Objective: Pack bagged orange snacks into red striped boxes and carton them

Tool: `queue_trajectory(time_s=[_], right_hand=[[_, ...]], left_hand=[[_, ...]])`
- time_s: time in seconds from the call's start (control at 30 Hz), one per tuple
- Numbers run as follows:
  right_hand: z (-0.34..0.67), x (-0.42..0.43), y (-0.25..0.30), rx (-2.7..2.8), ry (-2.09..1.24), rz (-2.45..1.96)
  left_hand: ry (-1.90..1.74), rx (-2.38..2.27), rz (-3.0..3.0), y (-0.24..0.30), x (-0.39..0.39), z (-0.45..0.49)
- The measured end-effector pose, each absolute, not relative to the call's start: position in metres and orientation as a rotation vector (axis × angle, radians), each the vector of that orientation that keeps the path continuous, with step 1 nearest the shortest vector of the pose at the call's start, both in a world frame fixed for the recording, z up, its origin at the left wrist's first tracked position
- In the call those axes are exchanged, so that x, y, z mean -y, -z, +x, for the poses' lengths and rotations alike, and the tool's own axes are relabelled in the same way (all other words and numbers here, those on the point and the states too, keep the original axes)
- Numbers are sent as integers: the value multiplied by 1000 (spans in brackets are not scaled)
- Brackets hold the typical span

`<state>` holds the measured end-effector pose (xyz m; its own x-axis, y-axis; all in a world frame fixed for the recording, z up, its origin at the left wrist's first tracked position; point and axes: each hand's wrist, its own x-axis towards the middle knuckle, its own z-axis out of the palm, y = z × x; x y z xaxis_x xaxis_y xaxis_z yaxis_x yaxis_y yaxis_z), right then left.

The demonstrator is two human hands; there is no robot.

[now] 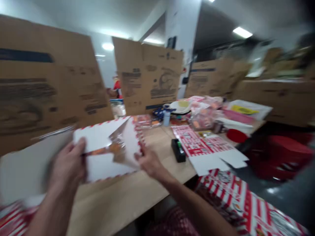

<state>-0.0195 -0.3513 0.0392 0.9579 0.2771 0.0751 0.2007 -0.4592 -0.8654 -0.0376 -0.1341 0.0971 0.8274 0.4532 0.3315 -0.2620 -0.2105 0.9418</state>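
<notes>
My left hand (67,162) grips the left side of a white card box blank (97,146) with a red-and-white patterned border, and the picture is blurred around it. My right hand (150,160) holds the folded flap of the same blank at its right side. A clear plastic pouch (114,147) with orange contents lies against the folded card between my hands. A flat red-and-white printed box blank (204,147) lies on the wooden table (118,203) to the right of my right hand, with a black tape dispenser (178,150) at its left edge.
Tall brown cardboard sheets (147,75) stand behind the table. Plastic bags (203,114), a blue bottle (166,118) and a white bowl (180,106) crowd the far end. Striped red-and-white boxes (228,200) sit below the near edge. A red stool (278,157) stands on the right.
</notes>
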Motion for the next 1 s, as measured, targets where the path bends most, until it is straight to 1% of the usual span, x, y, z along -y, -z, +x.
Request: queue_trajectory(time_s=[0.07, 0.1, 0.17, 0.2, 0.27, 0.3, 0.33, 0.37, 0.4, 0.47, 0.57, 0.73, 0.8, 0.93, 1.0], right_hand=[[-15, 357, -46, 376, -113, -2030], [-16, 360, -50, 446, -125, -2072], [-24, 366, -60, 571, -59, -2274], [-31, 370, -68, 605, 63, -2388], [-44, 374, -86, 691, 425, -2537], [-50, 373, -96, 816, 580, -2559], [-53, 369, -105, 1025, 666, -2557], [-54, 363, -112, 1283, 665, -2549], [-52, 354, -117, 1528, 587, -2562], [-42, 335, -119, 1816, 350, -2654], [-20, 313, -112, 1832, 156, -2823], [-8, 305, -106, 2013, 125, -2722], [-12, 308, -108, 2075, 184, -2664], [-19, 314, -111, 2231, 531, -2443], [-21, 317, -110, 2296, 642, -2336]], left_hand=[[-599, -293, 1543, -95, 122, -51], [-576, -300, 1524, -95, 120, -53], [-681, -320, 1571, -93, 120, -53], [-737, -321, 1602, -92, 121, -52], [-804, -309, 1650, -91, 121, -52], [-819, -304, 1667, -91, 121, -53], [-829, -302, 1680, -91, 122, -55], [-835, -302, 1694, -92, 122, -56], [-839, -301, 1712, -94, 123, -58], [-845, -296, 1769, -98, 126, -60], [-857, -285, 1923, -107, 132, -63], [-949, -286, 2095, -112, 134, -66], [-931, -297, 2097, -109, 130, -65], [-976, -412, 2076, -97, 120, -61], [-993, -452, 2003, -90, 116, -57]])
